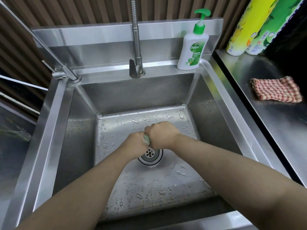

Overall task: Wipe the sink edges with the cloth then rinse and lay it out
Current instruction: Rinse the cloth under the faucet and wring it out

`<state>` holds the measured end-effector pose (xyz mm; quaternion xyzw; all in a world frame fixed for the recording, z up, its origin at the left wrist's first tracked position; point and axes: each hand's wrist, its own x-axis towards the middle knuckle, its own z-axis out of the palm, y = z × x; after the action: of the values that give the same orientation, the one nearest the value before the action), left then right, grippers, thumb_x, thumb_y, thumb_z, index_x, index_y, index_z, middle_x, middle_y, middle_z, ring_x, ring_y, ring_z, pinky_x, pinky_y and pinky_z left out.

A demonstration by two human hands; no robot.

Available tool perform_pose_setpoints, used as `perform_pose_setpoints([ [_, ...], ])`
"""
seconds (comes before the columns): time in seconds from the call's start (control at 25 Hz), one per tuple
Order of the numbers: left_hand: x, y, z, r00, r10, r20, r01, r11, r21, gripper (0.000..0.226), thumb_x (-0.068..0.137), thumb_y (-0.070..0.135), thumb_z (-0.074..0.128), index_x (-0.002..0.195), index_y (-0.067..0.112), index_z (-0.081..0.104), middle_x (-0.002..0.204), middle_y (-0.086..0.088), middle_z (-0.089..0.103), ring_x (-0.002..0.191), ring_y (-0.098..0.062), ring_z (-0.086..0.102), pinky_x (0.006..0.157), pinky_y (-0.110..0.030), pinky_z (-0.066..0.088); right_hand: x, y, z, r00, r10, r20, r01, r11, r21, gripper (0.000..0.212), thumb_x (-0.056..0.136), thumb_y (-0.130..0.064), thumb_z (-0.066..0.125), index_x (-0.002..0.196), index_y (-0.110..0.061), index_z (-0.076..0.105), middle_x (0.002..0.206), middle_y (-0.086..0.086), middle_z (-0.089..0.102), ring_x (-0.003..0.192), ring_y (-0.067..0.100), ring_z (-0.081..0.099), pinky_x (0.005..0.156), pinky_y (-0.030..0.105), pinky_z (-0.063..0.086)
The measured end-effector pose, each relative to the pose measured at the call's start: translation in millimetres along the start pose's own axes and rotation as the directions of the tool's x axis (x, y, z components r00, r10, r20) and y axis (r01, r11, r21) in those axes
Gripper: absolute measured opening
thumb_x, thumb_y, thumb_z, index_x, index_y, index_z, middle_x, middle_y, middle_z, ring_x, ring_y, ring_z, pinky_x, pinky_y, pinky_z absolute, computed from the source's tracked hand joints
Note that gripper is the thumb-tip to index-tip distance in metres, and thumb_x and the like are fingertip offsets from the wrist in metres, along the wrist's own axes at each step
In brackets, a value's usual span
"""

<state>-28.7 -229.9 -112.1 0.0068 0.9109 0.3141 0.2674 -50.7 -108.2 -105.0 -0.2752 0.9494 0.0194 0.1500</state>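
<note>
Stainless steel sink [49,130] fills most of the frame, deep square basin, bottom beaded with water drops. Steel counter [274,130] runs down the right side of the frame, butted against the sink's right rim.

Two bare forearms enter from the lower corners and meet at centre frame, low in the basin, just above the drain [150,155].

Tall gooseneck faucet [137,39] stands on the back rim, upper centre; no water visible from it. A second, slimmer tap [63,70] slants in from the upper left and is mounted at the back left corner of the rim.

Two printed rolls, one yellow [244,27], one green [272,25], lean at the upper right, at the far end of the counter.

Dettol pump bottle [192,47], white with green pump, stands on the back right corner of the rim.

Red-checked cloth [276,89] lies crumpled on the counter, right of frame, well apart from the hands.

Left hand [136,143] and right hand [162,135] are both fisted, knuckles touching, fingers curled tight around a small greenish cloth [147,139]. Only a bunched sliver of it shows between the two fists, above the drain.
</note>
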Motion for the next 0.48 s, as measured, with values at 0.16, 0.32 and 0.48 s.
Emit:
perform_pose_setpoints([
  [0.16, 2.0, -3.3, 2.9, 1.0, -0.008, -0.005, 0.008, 0.999, -0.039, 0.011, 0.079, 0.001, 0.056, 0.088, 0.007, 0.06, 0.091, -0.013, 0.066, 0.081, -0.026, 0.06, 0.069, -0.033, 0.049, -2.7, 1.2, 3.6, 1.0, -0.012, -0.024, 0.012, 1.0, -0.009, 0.024, 0.084, -0.023, 0.055, 0.104, -0.012, 0.054, 0.1, 0.007, 0.065, 0.085, 0.03, 0.064, 0.063, 0.03, 0.042],
  [0.32, 3.1, -6.3, 8.1, 1.0, 0.0, 0.013, 0.0, 1.0, 0.016, 0.016, 0.078, -0.001, 0.051, 0.076, 0.014, 0.053, 0.075, -0.003, 0.057, 0.072, -0.02, 0.054, 0.058, -0.026, 0.042, -7.1, -1.0, 6.2, 1.0, -0.008, 0.005, 0.008, 1.0, 0.0, 0.022, 0.084, -0.017, 0.053, 0.105, -0.01, 0.053, 0.103, 0.009, 0.064, 0.09, 0.031, 0.063, 0.065, 0.031, 0.04],
  [0.48, 4.7, -8.9, 9.2, 1.0, 0.006, 0.004, -0.007, 0.999, 0.047, 0.014, 0.078, 0.003, 0.054, 0.074, 0.017, 0.053, 0.072, 0.001, 0.056, 0.071, -0.019, 0.056, 0.056, -0.024, 0.043, -12.3, -1.6, 3.0, 1.0, -0.003, -0.009, 0.003, 1.0, -0.003, 0.022, 0.084, -0.017, 0.052, 0.105, -0.01, 0.052, 0.103, 0.009, 0.064, 0.089, 0.031, 0.063, 0.065, 0.032, 0.041],
])
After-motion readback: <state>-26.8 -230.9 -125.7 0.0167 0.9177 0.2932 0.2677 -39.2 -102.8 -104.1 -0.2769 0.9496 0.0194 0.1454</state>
